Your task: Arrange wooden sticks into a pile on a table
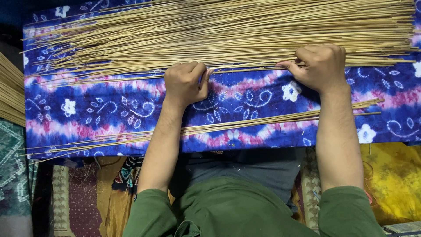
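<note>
A wide heap of thin pale sticks lies across the far part of a blue, pink and white patterned cloth. My left hand rests at the heap's near edge with fingers curled, pinching a few sticks. To its right, my right hand is curled too, its thumb and fingers closed on the same near sticks. A smaller row of sticks lies on the cloth closer to me, passing under both forearms.
Another bundle of pale sticks sticks in from the left edge. Patterned mats and cloths cover the floor below, with a yellow cloth at the right. My green sleeves and lap fill the bottom.
</note>
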